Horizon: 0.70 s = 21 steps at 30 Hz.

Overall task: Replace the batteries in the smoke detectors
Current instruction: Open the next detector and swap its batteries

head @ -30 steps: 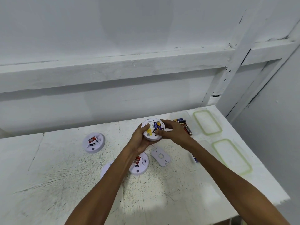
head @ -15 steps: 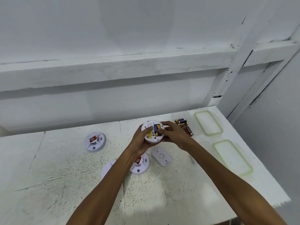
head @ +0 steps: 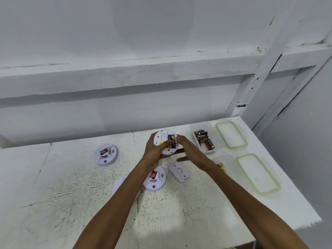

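My left hand [head: 156, 152] grips a round white smoke detector [head: 161, 139] just above the table, back side up. Its thumb lies on the blue and yellow batteries [head: 171, 138] in the open compartment. My right hand [head: 190, 151] sits at the detector's right rim with loosely spread fingers, off the batteries; one lower finger is blurred. The detector's white battery cover [head: 179, 172] lies on the table below the hands.
Three more smoke detectors rest on the white table: one at the left [head: 106, 154], one under my left forearm [head: 155, 178], one mostly hidden [head: 118, 186]. A clear tub [head: 199, 125] holds several batteries [head: 204, 141]. Two green-rimmed lids [head: 231, 135] [head: 258, 174] lie right. More batteries [head: 221, 167] peek past my right wrist.
My right fingers have come off the batteries and drawn back to the detector's right rim. My left thumb has moved onto the batteries. The detector stays in my left hand.
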Each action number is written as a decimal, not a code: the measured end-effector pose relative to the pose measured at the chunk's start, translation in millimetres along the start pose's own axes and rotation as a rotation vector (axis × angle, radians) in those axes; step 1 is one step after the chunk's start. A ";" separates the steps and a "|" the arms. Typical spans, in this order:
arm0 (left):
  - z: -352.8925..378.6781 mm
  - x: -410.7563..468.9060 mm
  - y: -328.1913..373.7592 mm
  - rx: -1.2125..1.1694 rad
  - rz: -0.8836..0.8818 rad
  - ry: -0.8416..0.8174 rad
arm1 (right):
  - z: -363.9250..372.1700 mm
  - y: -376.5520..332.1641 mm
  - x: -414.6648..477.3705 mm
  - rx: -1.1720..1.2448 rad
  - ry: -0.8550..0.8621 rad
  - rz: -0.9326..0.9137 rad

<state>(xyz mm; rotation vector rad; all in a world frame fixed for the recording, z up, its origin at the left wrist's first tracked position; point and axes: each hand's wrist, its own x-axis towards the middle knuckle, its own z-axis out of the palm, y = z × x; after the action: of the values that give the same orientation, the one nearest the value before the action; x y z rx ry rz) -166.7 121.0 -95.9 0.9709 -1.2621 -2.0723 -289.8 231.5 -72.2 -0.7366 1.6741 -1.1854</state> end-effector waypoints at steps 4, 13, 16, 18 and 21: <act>-15.4 -2.4 -1.0 -0.073 -0.060 0.013 | 10.1 31.5 -7.8 -0.487 0.178 -0.063; -33.5 -5.6 4.6 -0.312 -0.253 -0.056 | 23.1 67.5 -21.5 -1.168 0.173 0.056; -32.7 -7.9 4.5 -0.359 -0.280 -0.034 | 21.9 63.3 -17.6 -1.137 0.152 0.074; -32.6 -8.9 2.1 -0.365 -0.286 -0.036 | 19.6 61.3 -15.6 -1.089 0.161 0.078; -32.9 -10.8 2.2 -0.367 -0.279 -0.054 | 15.4 57.1 -12.0 -1.016 0.207 0.036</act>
<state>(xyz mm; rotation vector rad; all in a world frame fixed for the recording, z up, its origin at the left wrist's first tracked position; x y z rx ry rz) -134.0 110.7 -100.8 0.9653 -0.7596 -2.4463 -268.7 256.2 -123.1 -1.1909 2.4538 -0.3071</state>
